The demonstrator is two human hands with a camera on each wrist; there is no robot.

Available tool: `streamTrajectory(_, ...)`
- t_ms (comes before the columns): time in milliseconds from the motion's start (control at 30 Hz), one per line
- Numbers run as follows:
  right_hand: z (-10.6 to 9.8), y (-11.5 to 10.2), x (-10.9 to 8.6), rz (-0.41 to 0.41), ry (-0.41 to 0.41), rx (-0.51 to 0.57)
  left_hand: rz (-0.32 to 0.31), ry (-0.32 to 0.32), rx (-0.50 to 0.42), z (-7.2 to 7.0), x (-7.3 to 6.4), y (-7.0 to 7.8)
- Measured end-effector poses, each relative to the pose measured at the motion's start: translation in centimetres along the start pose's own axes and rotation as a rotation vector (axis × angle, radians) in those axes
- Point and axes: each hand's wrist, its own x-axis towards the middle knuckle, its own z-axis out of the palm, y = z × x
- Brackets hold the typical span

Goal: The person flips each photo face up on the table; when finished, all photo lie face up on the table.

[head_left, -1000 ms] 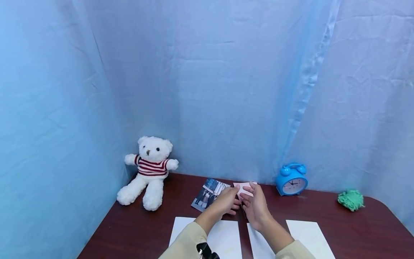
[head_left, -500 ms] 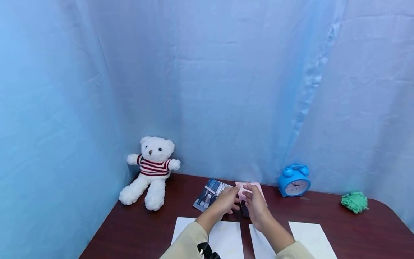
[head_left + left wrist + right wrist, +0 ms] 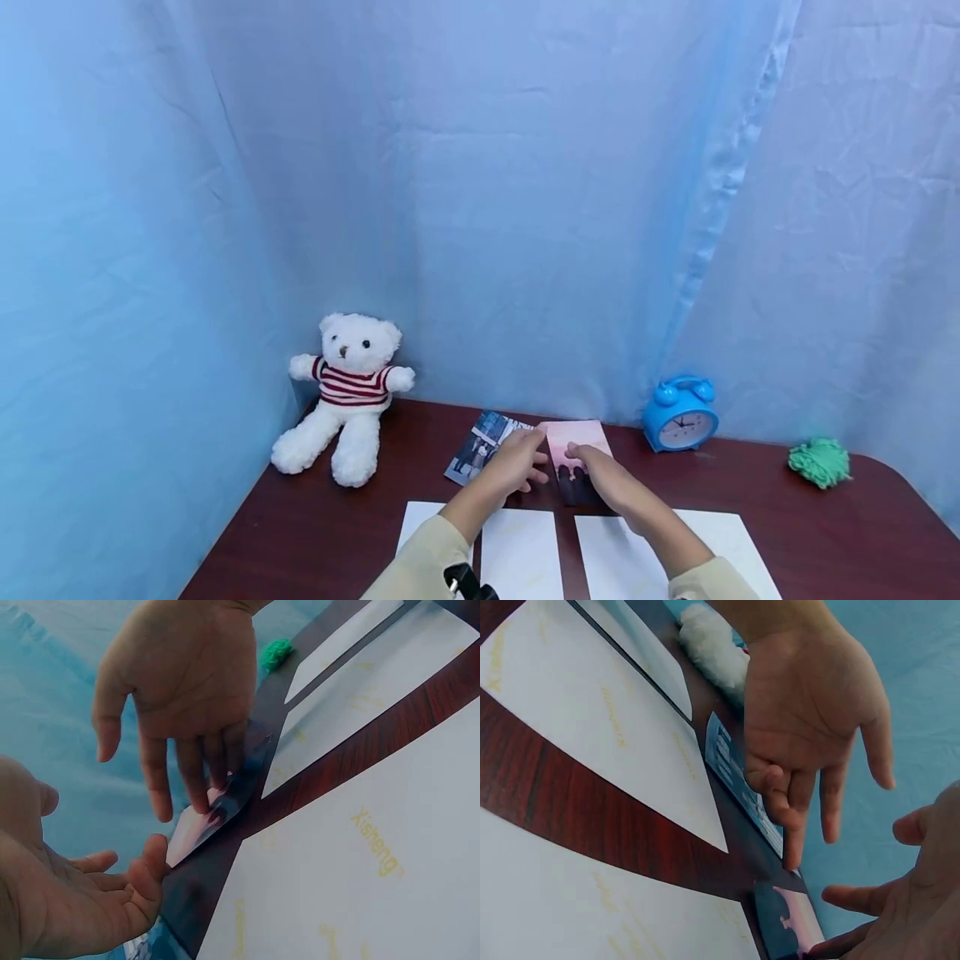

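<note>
In the head view, a pink photo (image 3: 579, 435) with dark silhouettes lies on the dark red table between my hands. To its left lies a blue-grey photo (image 3: 476, 450) showing people, partly covered by my left hand (image 3: 513, 467). That hand holds nothing, its thumb extended by the pink photo's left corner and its fingers loosely bent. My right hand (image 3: 611, 479) overlaps the pink photo's right side, fingers pointing down over it. In the left wrist view, both palms show with nothing in them. Nearest to my wrists lie white sheets (image 3: 521, 558), faintly printed in yellow.
A white teddy bear (image 3: 354, 392) in a striped sweater sits at the back left. At the back right stand a blue alarm clock (image 3: 680, 417) and a green yarn bundle (image 3: 820, 463). A blue curtain (image 3: 480, 208) hangs behind the table (image 3: 315, 533).
My right hand has turned and shifted rightward, uncovering more of the pink photo, including its dark silhouettes. My left hand has shifted slightly left.
</note>
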Motion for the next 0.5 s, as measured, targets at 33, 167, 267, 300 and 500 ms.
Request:
streamTrajectory(33, 0.0, -0.1, -0.1, 0.007, -0.007, 0.007, 0.011, 0.004, -0.004, -0.3, -0.2, 0.1)
streamTrajectory(167, 0.1, -0.4, -0.5, 0.033, -0.034, 0.011, 0.053, 0.017, -0.021, -2.0, -1.3, 0.3)
streamTrajectory(267, 0.3, -0.4, -0.7, 0.045, -0.05, 0.005, 0.069, 0.029, -0.025, -3.3, -2.4, 0.2)
streamTrajectory(300, 0.3, -0.4, -0.7, 0.046, -0.05, 0.001, 0.072, 0.031, -0.021, -3.7, -2.8, 0.2)
streamTrajectory(500, 0.6, -0.8, -0.7, 0.012, -0.047, -0.053, 0.096, 0.047, 0.026, -6.7, -5.4, -0.4)
